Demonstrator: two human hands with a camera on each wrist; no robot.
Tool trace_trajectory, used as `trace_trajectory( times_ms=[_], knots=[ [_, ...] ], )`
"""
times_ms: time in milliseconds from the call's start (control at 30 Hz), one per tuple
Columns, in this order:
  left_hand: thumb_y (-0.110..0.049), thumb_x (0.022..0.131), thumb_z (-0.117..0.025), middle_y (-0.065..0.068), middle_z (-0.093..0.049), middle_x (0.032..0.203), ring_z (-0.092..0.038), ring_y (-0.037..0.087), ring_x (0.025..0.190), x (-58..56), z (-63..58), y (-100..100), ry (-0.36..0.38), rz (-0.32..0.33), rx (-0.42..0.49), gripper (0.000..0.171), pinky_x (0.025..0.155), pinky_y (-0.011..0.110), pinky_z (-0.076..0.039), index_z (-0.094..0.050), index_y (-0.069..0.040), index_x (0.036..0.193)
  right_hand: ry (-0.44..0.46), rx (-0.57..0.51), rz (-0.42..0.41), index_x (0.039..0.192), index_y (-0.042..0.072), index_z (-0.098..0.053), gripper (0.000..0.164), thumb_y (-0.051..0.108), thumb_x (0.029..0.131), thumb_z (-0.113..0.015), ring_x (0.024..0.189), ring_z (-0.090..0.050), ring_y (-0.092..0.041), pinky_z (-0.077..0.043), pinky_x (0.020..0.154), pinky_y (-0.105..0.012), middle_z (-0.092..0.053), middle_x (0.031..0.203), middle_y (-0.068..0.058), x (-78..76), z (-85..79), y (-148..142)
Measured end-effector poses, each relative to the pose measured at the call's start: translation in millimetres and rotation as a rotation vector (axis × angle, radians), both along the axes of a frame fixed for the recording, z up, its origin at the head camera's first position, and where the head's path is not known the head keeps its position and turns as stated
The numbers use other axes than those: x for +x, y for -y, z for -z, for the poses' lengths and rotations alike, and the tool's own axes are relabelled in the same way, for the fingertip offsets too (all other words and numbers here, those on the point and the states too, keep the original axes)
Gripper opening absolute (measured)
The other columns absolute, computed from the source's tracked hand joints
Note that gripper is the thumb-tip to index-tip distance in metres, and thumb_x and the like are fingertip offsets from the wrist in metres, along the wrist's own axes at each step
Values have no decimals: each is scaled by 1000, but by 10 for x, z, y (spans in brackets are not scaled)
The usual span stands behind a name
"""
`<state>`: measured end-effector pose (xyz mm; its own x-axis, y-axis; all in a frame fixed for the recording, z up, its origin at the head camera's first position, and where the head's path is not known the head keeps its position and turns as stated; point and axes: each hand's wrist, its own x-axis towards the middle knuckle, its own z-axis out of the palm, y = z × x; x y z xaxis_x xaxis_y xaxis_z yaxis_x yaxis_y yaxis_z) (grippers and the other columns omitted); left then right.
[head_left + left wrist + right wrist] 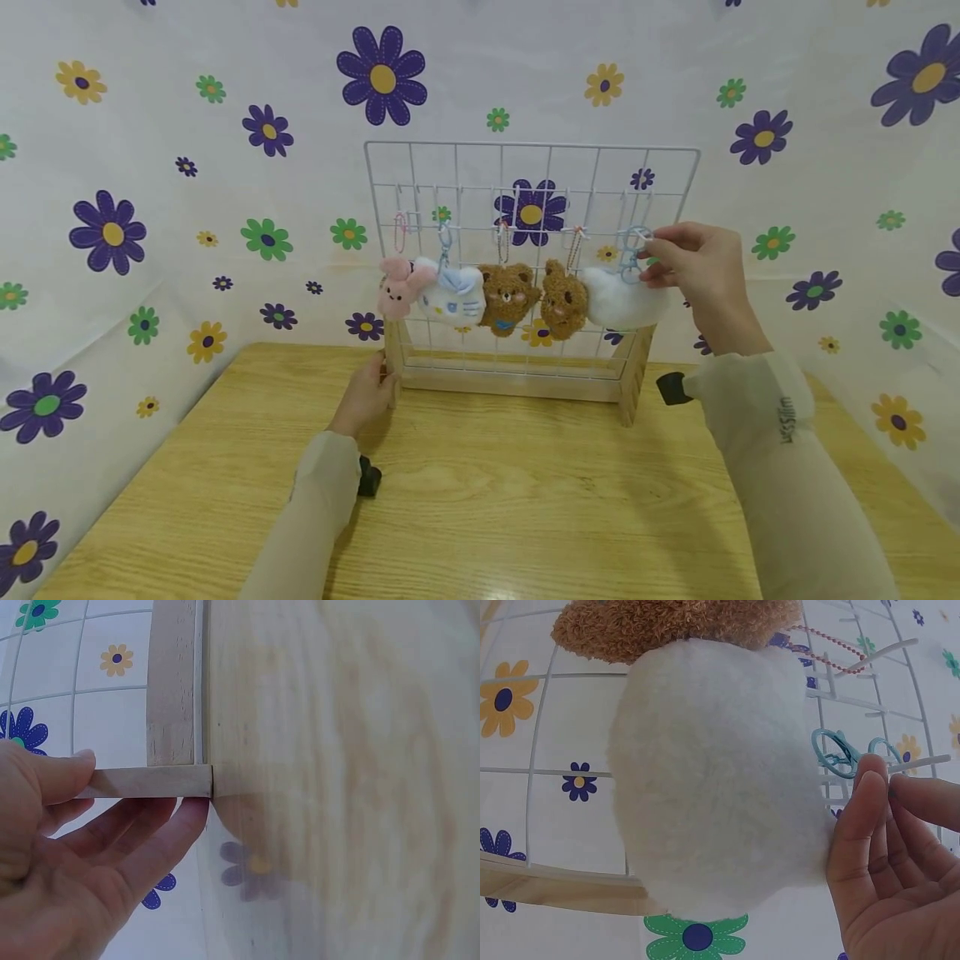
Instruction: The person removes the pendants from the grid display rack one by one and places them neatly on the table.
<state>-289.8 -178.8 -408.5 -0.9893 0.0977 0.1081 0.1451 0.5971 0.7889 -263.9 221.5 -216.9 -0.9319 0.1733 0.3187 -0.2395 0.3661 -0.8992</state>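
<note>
A white wire grid rack [525,147] on a wooden stand [510,385] holds several plush keychains on its hooks. My left hand [365,393] grips the stand's left upright, thumb on one side of the wooden strip [150,782] and fingers on the other. At the rack's right end, my right hand [701,262] pinches the light-blue ring [883,748] of a white fluffy plush [720,780], right by a white hook [922,763]. A light-blue clasp [838,754] joins that ring. The white plush hangs beside a brown plush [564,302].
Farther left hang a brown bear [507,297], a white plush with a blue bow [452,296] and a pink plush [400,289]. The wooden table [480,500] extends in front of the stand. Flower-patterned sheeting [300,183] stands behind the rack and along the sides.
</note>
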Motion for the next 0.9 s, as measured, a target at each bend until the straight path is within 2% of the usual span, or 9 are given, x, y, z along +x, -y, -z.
trace_trajectory(
  times_ms=[200, 367, 767, 900],
  knots=[
    [-5, 109, -41, 36, -49, 141, -55, 49, 123, -3, 8, 3, 31, -4, 33, 50, 92, 54, -57, -27, 6, 155, -13, -13, -13, 126, -5, -61, 34, 19, 103, -62, 72, -67, -8, -59, 74, -18, -67, 98, 5, 45, -4, -11],
    [-4, 108, -42, 37, -49, 140, -56, 49, 122, -13, 3, -3, 19, -11, 26, 50, 93, 54, -56, -27, 7, 155, -17, -25, -25, 125, -5, -61, 33, 18, 102, -62, 72, -67, -8, -60, 73, -19, -68, 95, 7, 88, -27, -20],
    [-3, 108, -42, 37, -49, 140, -56, 49, 122, -24, 27, 1, 19, -14, 17, 49, 93, 55, -56, -28, 7, 154, -81, -72, -49, 118, -4, -65, 24, 12, 101, -64, 68, -67, -9, -60, 70, -19, -70, 91, 8, 185, -17, -15],
    [-3, 108, -42, 37, -48, 142, -55, 49, 124, -26, 24, 2, 21, -14, 17, 49, 95, 56, -55, -29, 6, 154, -99, -63, -56, 115, 0, -68, 19, 13, 101, -65, 69, -67, -10, -60, 70, -19, -71, 91, 8, 211, -7, -26]
  ],
)
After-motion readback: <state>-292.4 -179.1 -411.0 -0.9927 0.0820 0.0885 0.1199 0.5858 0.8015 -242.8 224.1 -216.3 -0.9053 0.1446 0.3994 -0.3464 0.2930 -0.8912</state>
